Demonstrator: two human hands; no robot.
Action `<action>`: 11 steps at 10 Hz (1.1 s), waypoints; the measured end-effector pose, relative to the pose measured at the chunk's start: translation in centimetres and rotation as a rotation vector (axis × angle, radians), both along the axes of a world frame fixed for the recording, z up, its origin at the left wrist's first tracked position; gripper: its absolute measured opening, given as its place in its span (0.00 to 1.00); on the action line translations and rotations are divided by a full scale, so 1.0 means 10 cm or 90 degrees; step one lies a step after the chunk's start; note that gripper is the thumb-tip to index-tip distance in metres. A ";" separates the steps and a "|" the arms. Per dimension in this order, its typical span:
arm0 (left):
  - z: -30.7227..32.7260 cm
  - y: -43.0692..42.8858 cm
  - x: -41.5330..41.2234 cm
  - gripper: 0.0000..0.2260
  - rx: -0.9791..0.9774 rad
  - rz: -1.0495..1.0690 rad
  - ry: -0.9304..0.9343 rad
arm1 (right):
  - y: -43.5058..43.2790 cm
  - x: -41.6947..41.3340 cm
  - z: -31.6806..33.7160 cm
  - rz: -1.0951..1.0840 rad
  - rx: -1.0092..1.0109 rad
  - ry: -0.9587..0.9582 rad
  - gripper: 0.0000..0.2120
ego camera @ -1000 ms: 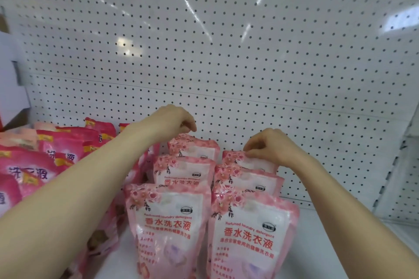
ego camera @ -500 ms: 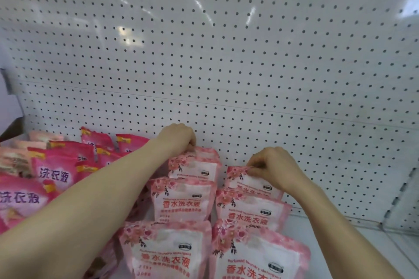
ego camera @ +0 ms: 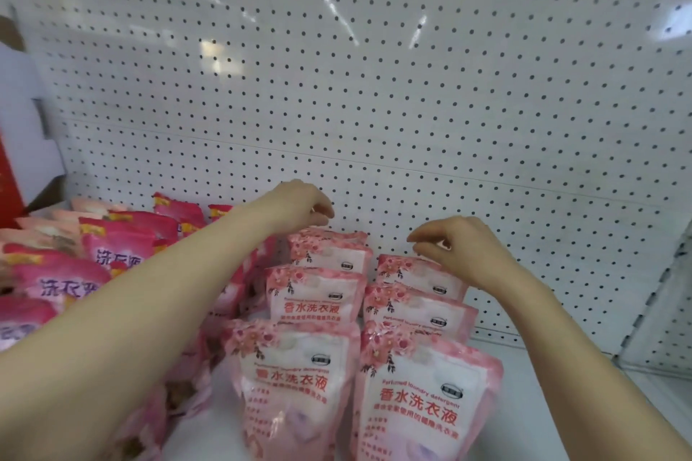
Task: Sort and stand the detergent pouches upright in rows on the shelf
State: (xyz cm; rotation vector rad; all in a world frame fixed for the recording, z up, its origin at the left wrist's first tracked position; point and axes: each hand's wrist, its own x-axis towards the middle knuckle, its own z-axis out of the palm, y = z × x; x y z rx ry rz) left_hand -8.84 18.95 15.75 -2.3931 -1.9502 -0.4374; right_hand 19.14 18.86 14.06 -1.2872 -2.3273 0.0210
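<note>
Pouches (ego camera: 423,400) in pale pink, printed "Perfumed laundry detergent" and 香水洗衣液 in red, stand upright in two front-to-back rows at lower centre of the frame on the white shelf (ego camera: 543,367); darker pink pouches (ego camera: 112,251) with blurred white characters crowd the lower left. Left hand (ego camera: 299,204) hovers just above the rear left pouch (ego camera: 329,251), right hand (ego camera: 460,247) just above the rear right pouch (ego camera: 415,273); both show fingers loosely curled, gripping nothing.

A white perforated back panel (ego camera: 374,94) fills my view, seamed horizontally, with streaks of reflected light (ego camera: 329,0) across its upper part. The white shelf (ego camera: 554,385) below meets a slotted upright (ego camera: 645,314) at right. A white-and-red carton (ego camera: 22,123) stands far left.
</note>
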 end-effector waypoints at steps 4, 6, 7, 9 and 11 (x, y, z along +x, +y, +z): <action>-0.59 -1.70 0.27 0.15 0.142 -0.078 0.029 | -1.21 -0.09 -0.37 0.057 0.035 -0.061 0.10; -0.86 -1.70 0.40 0.09 0.261 0.020 -0.043 | -1.26 -0.17 -0.64 0.072 0.168 -0.008 0.09; -0.90 -1.71 0.42 0.08 0.283 0.010 -0.057 | -1.29 -0.14 -0.67 0.076 0.189 -0.014 0.06; -0.90 -1.78 0.35 0.08 0.280 -0.060 -0.048 | -1.44 -0.18 -0.72 0.004 0.197 -0.050 0.05; -0.80 -1.98 -0.01 0.14 0.333 -0.110 0.010 | -1.71 -0.25 -0.60 -0.095 0.205 -0.004 0.12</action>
